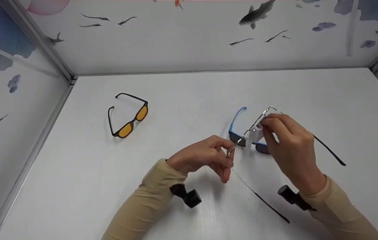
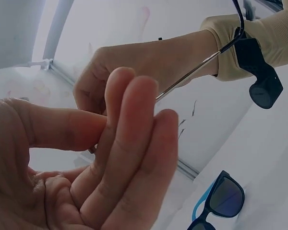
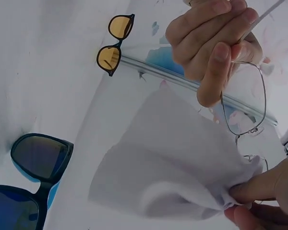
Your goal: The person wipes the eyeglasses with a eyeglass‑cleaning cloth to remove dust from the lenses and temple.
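Note:
My left hand point(image 1: 205, 155) pinches one end of a thin silver-framed pair of eyeglasses point(image 3: 266, 96), near the hinge. One dark-tipped temple hangs down toward the table front; the other reaches out past my right wrist. With thumb and fingers, my right hand point(image 1: 289, 143) pinches a pale cleaning cloth point(image 3: 173, 148) around the far lens; the cloth drapes below the fingers in the right wrist view. That lens is partly hidden by cloth and fingers. Behind the hands, blue-and-black sunglasses point(image 1: 237, 139) lie on the table, partly covered from the head view.
Black-framed glasses with orange lenses point(image 1: 126, 129) lie unfolded on the left of the white table point(image 1: 75, 186). Panels printed with fish point(image 1: 255, 15) stand along its back and left side. A small black camera point(image 1: 189, 197) is strapped to each wrist.

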A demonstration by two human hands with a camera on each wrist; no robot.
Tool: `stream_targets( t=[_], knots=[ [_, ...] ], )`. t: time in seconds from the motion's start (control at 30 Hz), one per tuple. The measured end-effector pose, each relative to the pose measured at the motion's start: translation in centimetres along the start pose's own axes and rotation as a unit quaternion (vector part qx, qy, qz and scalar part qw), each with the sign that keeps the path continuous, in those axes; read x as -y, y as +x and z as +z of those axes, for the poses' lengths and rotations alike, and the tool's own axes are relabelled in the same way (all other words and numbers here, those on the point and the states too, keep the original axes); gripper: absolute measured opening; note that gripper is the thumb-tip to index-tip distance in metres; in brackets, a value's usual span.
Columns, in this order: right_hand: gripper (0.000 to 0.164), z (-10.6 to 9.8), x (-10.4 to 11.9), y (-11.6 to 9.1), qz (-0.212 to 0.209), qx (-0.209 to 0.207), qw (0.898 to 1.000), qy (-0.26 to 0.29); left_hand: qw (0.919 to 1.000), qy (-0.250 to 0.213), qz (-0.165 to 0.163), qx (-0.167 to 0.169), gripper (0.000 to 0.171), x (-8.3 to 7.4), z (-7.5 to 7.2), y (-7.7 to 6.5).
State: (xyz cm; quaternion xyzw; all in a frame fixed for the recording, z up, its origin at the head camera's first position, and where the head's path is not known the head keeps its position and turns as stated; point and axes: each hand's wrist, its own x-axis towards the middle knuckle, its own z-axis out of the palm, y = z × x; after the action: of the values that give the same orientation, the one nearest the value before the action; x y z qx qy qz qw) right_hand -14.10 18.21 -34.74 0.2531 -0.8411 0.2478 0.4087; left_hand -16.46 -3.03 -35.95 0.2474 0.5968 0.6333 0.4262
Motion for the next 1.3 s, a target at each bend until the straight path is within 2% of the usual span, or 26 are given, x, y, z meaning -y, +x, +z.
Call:
stream_targets(
  t=[0.07, 0.17, 0.27, 0.33, 0.43, 0.57, 0.63, 0.73, 0.8, 0.87, 0.93, 1.07, 1.2, 1.3],
  knots=[
    [0.019, 0.0, 0.1, 0.1, 0.007, -0.014, 0.999, -0.028, 1.0, -0.001, 0.002, 0.004, 0.013, 0.0, 0.1, 0.1],
    [0.016, 0.0, 0.2, 0.3, 0.007, -0.059, 0.998, -0.038, 0.9999, 0.0, 0.011, 0.01, 0.012, 0.1, 0.2, 0.1],
    [0.022, 0.1, 0.3, 0.5, -0.002, -0.109, 0.994, 0.0, 0.9998, 0.001, 0.015, 0.011, 0.011, 0.0, 0.2, 0.2],
    [0.027, 0.0, 0.4, 0.6, -0.016, -0.126, 0.991, 0.034, 0.9998, 0.001, 0.016, 0.008, 0.011, -0.1, 0.2, 0.2],
    [0.027, 0.1, 0.5, 0.6, -0.035, -0.12, 0.989, 0.079, 0.9999, 0.001, 0.015, 0.002, 0.01, -0.2, 0.1, 0.2],
    [0.029, 0.2, 0.1, 0.4, -0.047, -0.069, 0.992, 0.098, 0.9998, 0.006, 0.012, -0.012, 0.01, -0.4, -0.5, -0.1],
    [0.031, 0.2, -0.1, 0.3, -0.041, -0.041, 0.994, 0.088, 0.9998, 0.006, 0.008, -0.017, 0.011, -0.5, -0.8, -0.3],
    [0.028, 0.1, -0.5, 0.3, -0.022, -0.022, 0.999, 0.039, 0.9999, 0.008, 0.006, -0.012, 0.012, -0.6, -1.0, -0.3],
    [0.023, 0.2, -0.6, 0.4, -0.012, -0.032, 0.999, 0.004, 0.9999, 0.013, 0.009, -0.007, 0.012, -0.7, -1.0, -0.2],
    [0.02, 0.3, -0.5, 0.6, -0.004, -0.06, 0.998, -0.016, 0.9997, 0.02, 0.016, 0.0, 0.011, -0.9, -0.8, -0.1],
    [0.02, 0.3, -0.5, 0.8, -0.004, -0.092, 0.996, -0.008, 0.9994, 0.025, 0.024, 0.004, 0.01, -0.9, -0.6, 0.0],
    [0.027, 0.3, -0.2, 1.4, -0.029, -0.132, 0.99, 0.05, 0.999, 0.029, 0.033, 0.004, 0.009, -1.0, -0.5, 0.0],
    [0.025, 0.2, 0.0, 1.5, -0.065, -0.115, 0.987, 0.096, 0.9989, 0.023, 0.04, 0.001, 0.008, -0.9, -0.6, -0.1],
    [0.026, 0.2, -0.1, 1.1, -0.072, -0.089, 0.987, 0.109, 0.9985, 0.016, 0.051, 0.014, 0.008, -0.8, -0.7, -0.1]
  ],
)
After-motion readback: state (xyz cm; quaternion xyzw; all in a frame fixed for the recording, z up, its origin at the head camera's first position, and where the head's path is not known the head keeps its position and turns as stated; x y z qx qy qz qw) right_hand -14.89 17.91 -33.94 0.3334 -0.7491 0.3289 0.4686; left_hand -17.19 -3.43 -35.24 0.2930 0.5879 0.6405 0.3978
